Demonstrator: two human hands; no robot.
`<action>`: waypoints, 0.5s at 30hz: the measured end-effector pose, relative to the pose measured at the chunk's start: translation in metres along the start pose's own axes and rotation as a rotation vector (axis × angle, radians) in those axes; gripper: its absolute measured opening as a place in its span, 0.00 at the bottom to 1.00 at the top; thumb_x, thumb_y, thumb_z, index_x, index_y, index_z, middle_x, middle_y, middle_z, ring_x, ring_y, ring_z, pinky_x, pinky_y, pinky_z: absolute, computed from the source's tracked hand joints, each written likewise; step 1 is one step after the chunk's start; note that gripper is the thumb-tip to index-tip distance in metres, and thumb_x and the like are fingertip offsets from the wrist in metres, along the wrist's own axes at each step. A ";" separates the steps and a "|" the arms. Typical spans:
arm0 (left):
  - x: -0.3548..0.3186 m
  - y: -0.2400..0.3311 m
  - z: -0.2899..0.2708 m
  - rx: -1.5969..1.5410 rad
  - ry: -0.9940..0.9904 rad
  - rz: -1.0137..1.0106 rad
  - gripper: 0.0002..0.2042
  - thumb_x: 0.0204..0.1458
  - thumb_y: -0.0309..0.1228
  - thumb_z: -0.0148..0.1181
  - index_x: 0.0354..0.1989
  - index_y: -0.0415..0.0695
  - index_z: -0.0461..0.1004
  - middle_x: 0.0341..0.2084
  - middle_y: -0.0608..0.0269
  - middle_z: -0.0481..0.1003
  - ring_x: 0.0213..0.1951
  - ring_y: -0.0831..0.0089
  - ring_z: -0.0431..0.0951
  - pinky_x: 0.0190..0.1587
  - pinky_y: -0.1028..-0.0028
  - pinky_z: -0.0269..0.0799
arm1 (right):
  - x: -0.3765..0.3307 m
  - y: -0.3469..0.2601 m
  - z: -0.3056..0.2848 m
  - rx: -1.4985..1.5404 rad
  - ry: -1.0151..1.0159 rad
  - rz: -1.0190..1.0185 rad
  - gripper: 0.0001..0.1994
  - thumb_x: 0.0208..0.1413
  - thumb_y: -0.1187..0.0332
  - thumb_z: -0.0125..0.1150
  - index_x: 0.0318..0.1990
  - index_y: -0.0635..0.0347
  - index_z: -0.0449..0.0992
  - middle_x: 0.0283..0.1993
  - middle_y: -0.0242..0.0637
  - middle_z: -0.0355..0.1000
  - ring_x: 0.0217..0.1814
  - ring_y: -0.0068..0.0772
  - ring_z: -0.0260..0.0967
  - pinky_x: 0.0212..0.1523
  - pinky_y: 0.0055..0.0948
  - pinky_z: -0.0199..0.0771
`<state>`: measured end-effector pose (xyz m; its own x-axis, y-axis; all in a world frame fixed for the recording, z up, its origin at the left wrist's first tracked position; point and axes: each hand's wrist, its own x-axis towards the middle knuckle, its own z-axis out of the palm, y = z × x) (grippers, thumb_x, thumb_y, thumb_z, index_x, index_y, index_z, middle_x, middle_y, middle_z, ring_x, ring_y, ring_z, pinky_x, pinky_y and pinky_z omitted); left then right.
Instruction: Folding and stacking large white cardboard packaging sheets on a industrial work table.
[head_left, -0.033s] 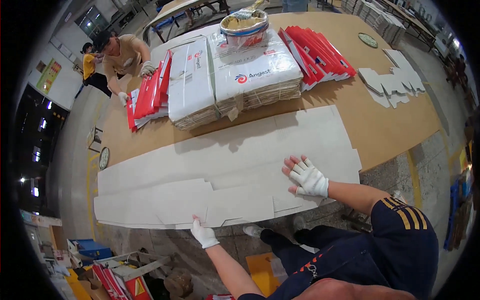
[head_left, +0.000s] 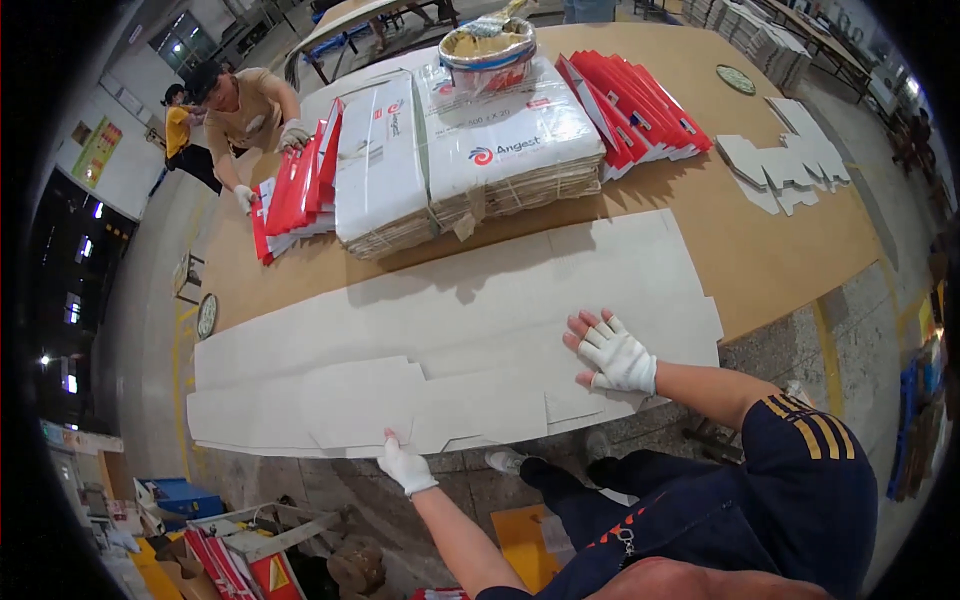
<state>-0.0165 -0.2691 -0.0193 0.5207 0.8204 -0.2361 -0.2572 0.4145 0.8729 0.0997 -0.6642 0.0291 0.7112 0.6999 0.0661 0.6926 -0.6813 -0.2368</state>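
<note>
A long, pale grey-white cardboard sheet (head_left: 480, 320) with cut and folded flaps lies along the near side of the table. My left hand (head_left: 407, 470), in a white fingerless glove, grips its front edge, thumb on top and fingers hidden underneath. Farther right, my right hand (head_left: 618, 358) rests flat on the sheet with bare fingertips spread; it wears the same kind of glove. Beyond the sheet sits a stack of flat board wrapped in white printed packaging (head_left: 510, 150). On it stands a tub (head_left: 488, 62) with a brush lying across the top.
Fanned red-and-white printed pieces (head_left: 640, 110) lie right of the stack, others (head_left: 300, 200) left of it, where a co-worker's gloved hands (head_left: 294, 136) touch them. White die-cut pieces (head_left: 785, 158) lie at far right on the brown tabletop (head_left: 790, 250). Crates and scraps (head_left: 250, 540) stand below left.
</note>
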 end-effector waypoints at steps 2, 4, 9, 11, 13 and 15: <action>-0.027 0.010 0.053 0.656 0.249 0.019 0.18 0.53 0.31 0.54 0.43 0.23 0.68 0.39 0.43 0.73 0.40 0.60 0.75 0.43 0.63 0.72 | -0.010 0.008 -0.001 0.006 -0.037 0.019 0.35 0.49 0.48 0.51 0.62 0.58 0.56 0.67 0.49 0.49 0.70 0.50 0.42 0.66 0.53 0.37; -0.047 0.003 0.063 0.915 0.234 0.588 0.19 0.54 0.32 0.55 0.41 0.23 0.69 0.38 0.39 0.74 0.39 0.59 0.75 0.45 0.65 0.70 | -0.010 0.012 -0.006 -0.017 0.004 0.043 0.35 0.49 0.48 0.52 0.62 0.59 0.56 0.67 0.48 0.49 0.70 0.50 0.42 0.66 0.53 0.36; -0.026 0.016 0.045 0.270 -0.015 0.073 0.18 0.52 0.29 0.55 0.48 0.28 0.66 0.41 0.50 0.72 0.41 0.63 0.74 0.47 0.64 0.70 | -0.010 0.016 -0.006 -0.001 0.010 0.023 0.35 0.49 0.49 0.53 0.62 0.59 0.56 0.67 0.48 0.47 0.70 0.49 0.41 0.67 0.53 0.34; -0.001 0.007 0.008 0.151 -0.023 -0.014 0.18 0.51 0.29 0.56 0.47 0.28 0.66 0.41 0.51 0.72 0.40 0.65 0.74 0.46 0.64 0.71 | -0.006 0.011 -0.006 0.031 -0.003 0.012 0.36 0.48 0.49 0.54 0.62 0.58 0.56 0.67 0.48 0.47 0.70 0.49 0.41 0.67 0.53 0.35; -0.004 0.000 0.012 0.187 0.069 0.000 0.18 0.52 0.30 0.56 0.45 0.28 0.66 0.40 0.49 0.72 0.38 0.65 0.74 0.44 0.64 0.72 | -0.006 0.011 -0.005 0.028 -0.008 0.014 0.36 0.48 0.49 0.54 0.62 0.58 0.56 0.67 0.48 0.47 0.70 0.49 0.41 0.67 0.53 0.35; -0.020 0.008 0.042 0.601 0.165 0.098 0.18 0.52 0.30 0.56 0.44 0.26 0.66 0.39 0.48 0.72 0.37 0.63 0.74 0.43 0.64 0.71 | -0.013 0.013 -0.006 0.021 -0.024 0.031 0.36 0.47 0.49 0.55 0.62 0.59 0.56 0.68 0.48 0.46 0.71 0.49 0.41 0.67 0.53 0.35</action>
<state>0.0050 -0.2988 0.0102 0.3731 0.9132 -0.1640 0.2300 0.0803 0.9699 0.1002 -0.6830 0.0312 0.7287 0.6840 0.0350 0.6678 -0.6982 -0.2582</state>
